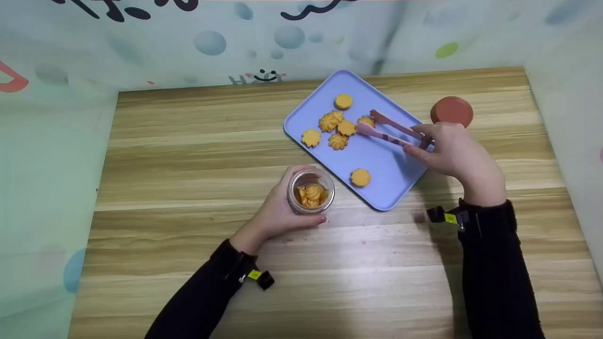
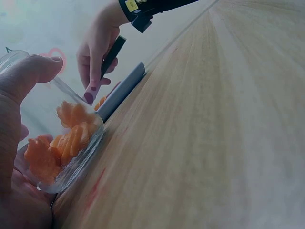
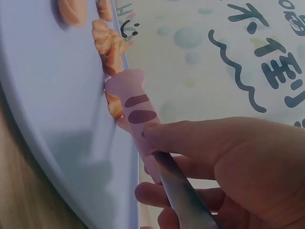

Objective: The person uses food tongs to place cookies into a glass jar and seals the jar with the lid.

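Observation:
In the head view my left hand (image 1: 282,207) grips a clear jar (image 1: 293,205) with several cookies (image 1: 311,194) inside. The jar is uncapped and stands just off the near left edge of a blue tray (image 1: 391,183). My right hand (image 1: 459,150) pinches pink tongs (image 1: 398,126) over the tray. Their two tips lie on either side of a cookie (image 1: 366,121); contact is hard to tell. In the right wrist view the tongs (image 3: 140,112) show pink ends and a metal arm, with the thumb pressed on one side. More cookies (image 1: 332,121) lie on the tray.
A round reddish-brown lid (image 1: 451,111) sits on the wooden table (image 1: 188,165), beyond the right hand. One cookie (image 1: 360,177) lies apart near the tray's front corner. A printed pale curtain (image 1: 264,42) rises behind the table.

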{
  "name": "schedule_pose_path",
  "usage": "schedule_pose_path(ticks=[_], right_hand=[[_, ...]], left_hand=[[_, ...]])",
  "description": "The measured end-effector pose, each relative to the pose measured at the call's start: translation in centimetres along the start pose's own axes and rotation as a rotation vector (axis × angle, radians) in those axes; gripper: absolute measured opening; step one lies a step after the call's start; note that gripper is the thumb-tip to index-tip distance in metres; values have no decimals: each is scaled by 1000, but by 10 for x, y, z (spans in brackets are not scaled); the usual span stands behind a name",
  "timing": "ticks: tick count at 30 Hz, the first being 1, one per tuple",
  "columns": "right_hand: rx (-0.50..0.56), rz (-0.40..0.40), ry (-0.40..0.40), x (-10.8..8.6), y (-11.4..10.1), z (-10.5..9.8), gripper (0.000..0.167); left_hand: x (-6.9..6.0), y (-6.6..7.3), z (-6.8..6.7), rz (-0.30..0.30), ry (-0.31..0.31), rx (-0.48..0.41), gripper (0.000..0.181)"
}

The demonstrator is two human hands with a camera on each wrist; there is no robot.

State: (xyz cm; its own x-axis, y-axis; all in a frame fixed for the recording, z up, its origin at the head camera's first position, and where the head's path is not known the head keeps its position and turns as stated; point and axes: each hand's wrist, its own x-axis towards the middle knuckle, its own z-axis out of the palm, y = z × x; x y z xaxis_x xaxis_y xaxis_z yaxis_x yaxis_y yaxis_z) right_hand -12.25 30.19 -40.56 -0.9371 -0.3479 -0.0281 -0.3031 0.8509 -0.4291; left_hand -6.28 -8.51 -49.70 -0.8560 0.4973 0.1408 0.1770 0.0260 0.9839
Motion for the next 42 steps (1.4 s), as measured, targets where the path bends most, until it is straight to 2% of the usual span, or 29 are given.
schedule_pose_path(ticks=[8,14,21,28,34,42], right_hand=[[-40,-90,46,1,4,3,22],[-54,-109,64,0,3,3,20],[-60,-69,46,0,4,3,26],[-35,-24,8,-1,3,3,37],[-28,9,7,-1,4,3,41],[-28,-13,15,-1,4,2,38]], left_hand=[[0,-1,0,6,-4,3,102],[0,0,1,-3,0,-2,103],[1,0,1,6,8,30,102],[1,-2,0,9,5,31,100],[1,-1,0,0,4,30,101],[1,-2,0,-1,8,40,101]])
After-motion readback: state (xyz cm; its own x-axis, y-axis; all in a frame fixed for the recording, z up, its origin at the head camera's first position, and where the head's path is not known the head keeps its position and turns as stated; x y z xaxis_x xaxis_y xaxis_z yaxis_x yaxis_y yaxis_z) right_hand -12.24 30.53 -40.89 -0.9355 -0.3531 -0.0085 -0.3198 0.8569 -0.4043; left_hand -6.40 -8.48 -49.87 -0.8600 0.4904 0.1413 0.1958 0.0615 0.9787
